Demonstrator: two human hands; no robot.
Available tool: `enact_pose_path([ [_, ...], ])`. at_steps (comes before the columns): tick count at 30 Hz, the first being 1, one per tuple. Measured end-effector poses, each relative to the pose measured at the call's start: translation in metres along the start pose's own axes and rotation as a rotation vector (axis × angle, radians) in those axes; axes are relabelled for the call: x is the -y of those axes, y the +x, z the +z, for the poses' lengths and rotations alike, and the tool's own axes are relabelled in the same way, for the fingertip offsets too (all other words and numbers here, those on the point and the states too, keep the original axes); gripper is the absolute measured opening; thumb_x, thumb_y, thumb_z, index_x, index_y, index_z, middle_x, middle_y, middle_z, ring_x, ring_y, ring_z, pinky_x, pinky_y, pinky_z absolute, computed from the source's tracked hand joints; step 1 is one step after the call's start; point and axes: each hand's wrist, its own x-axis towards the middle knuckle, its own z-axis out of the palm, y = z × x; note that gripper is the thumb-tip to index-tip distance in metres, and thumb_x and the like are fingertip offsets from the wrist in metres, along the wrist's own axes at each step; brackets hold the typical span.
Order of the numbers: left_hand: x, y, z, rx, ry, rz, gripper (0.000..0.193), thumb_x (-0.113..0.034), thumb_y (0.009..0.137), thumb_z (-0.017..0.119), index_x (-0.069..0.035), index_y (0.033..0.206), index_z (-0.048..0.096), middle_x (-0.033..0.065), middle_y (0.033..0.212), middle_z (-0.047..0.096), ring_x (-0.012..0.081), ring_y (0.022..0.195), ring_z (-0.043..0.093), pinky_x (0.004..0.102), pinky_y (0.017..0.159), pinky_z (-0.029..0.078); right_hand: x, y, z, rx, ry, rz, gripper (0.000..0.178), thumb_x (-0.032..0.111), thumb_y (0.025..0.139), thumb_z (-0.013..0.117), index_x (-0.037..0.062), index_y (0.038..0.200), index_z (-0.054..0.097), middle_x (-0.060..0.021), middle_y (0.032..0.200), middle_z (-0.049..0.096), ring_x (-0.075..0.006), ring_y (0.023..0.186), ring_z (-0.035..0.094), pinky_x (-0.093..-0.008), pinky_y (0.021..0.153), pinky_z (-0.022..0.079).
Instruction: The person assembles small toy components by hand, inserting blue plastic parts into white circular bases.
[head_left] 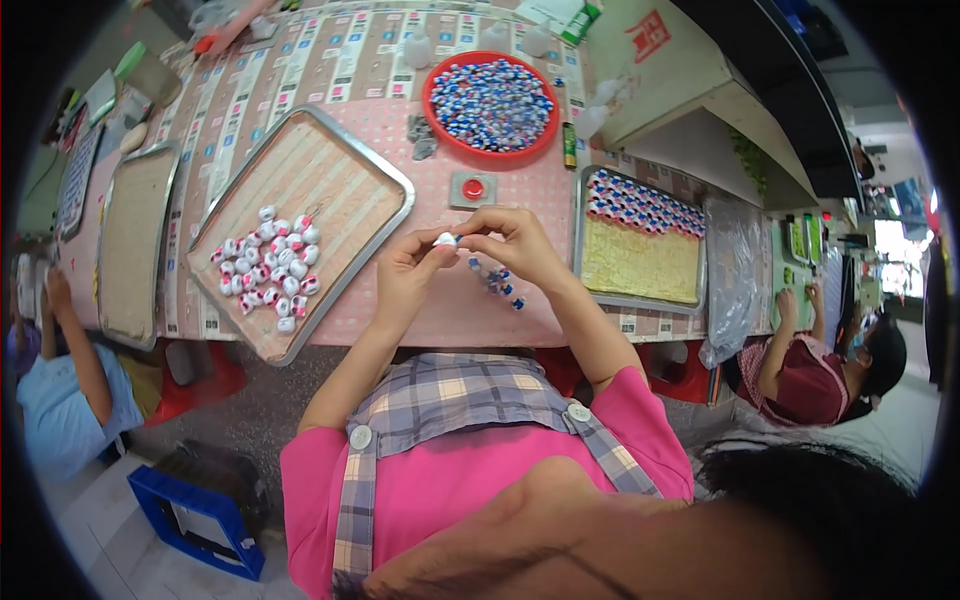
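Between the fingertips of my left hand (408, 270) is a small rounded white piece (445, 240). My right hand (515, 245) pinches a tiny blue piece (458, 238) against it; the fingers cover most of both. Just below the right hand, several small blue-and-white pieces (497, 283) lie loose on the pink table cover. Beyond my hands sits a small square pad with a red round spot (472, 188). To the left, a metal tray (400, 185) holds many white rounded pieces with pink patches (270, 262).
A red basin (430, 120) full of small blue-and-white pieces stands at the back. On the right, a metal tray (640, 300) carries rows of finished-looking coloured pieces (640, 205). Another tray (130, 250) is at far left. Co-workers sit left (75, 400) and right (810, 370).
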Motion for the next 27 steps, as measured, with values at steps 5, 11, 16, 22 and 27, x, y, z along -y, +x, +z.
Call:
enact_pose_path([
  [5, 0.007, 0.011, 0.003, 0.007, -0.192, -0.054, 0.027, -0.010, 0.083, 0.057, 0.001, 0.107, 0.053, 0.0078, 0.093, 0.061, 0.0117, 0.081, 0.059, 0.0231, 0.072, 0.051, -0.009, -0.008, 0.012, -0.253, -0.209, -0.211, 0.024, 0.007, 0.070, 0.066, 0.0058, 0.093, 0.065, -0.0062, 0.088, 0.061, -0.0180, 0.084, 0.056, -0.0293, 0.073, 0.044],
  [11, -0.003, 0.017, 0.009, 0.216, -0.256, -0.354, 0.053, -0.015, 0.084, 0.057, -0.006, 0.128, 0.030, 0.0118, 0.103, 0.058, 0.0176, 0.088, 0.060, 0.0278, 0.074, 0.052, 0.008, -0.029, -0.001, -0.285, -0.458, -0.284, 0.027, 0.008, 0.068, 0.066, 0.0052, 0.095, 0.061, -0.0069, 0.096, 0.060, -0.0228, 0.088, 0.056, -0.0313, 0.079, 0.044],
  [16, -0.013, 0.016, -0.032, 0.137, 0.019, -0.058, 0.046, -0.015, 0.086, 0.052, -0.004, 0.127, 0.036, 0.0126, 0.115, 0.052, 0.0128, 0.083, 0.055, 0.0234, 0.071, 0.048, -0.022, -0.068, -0.106, -0.706, -0.362, 0.139, 0.035, 0.009, 0.075, 0.064, 0.0058, 0.107, 0.052, -0.0052, 0.085, 0.062, -0.0128, 0.077, 0.059, -0.0249, 0.069, 0.046],
  [22, -0.044, 0.018, -0.136, -0.443, 1.165, 0.267, 0.024, -0.014, 0.084, 0.053, -0.004, 0.106, 0.057, 0.0086, 0.099, 0.058, 0.0171, 0.081, 0.054, 0.0277, 0.068, 0.043, -0.069, -0.157, -0.224, -0.863, -0.691, 0.321, 0.033, 0.010, 0.069, 0.068, 0.0040, 0.099, 0.055, -0.0071, 0.078, 0.059, -0.0137, 0.067, 0.056, -0.0261, 0.062, 0.045],
  [27, -0.055, 0.016, -0.140, -0.262, 1.548, 0.371, 0.023, -0.016, 0.082, 0.054, -0.004, 0.101, 0.059, 0.0123, 0.091, 0.055, 0.0284, 0.082, 0.052, 0.0368, 0.077, 0.039, -0.097, -0.156, -0.228, -0.774, -0.804, 0.279, 0.036, 0.007, 0.066, 0.069, 0.0042, 0.099, 0.055, -0.0080, 0.081, 0.056, -0.0152, 0.066, 0.053, -0.0262, 0.061, 0.044],
])
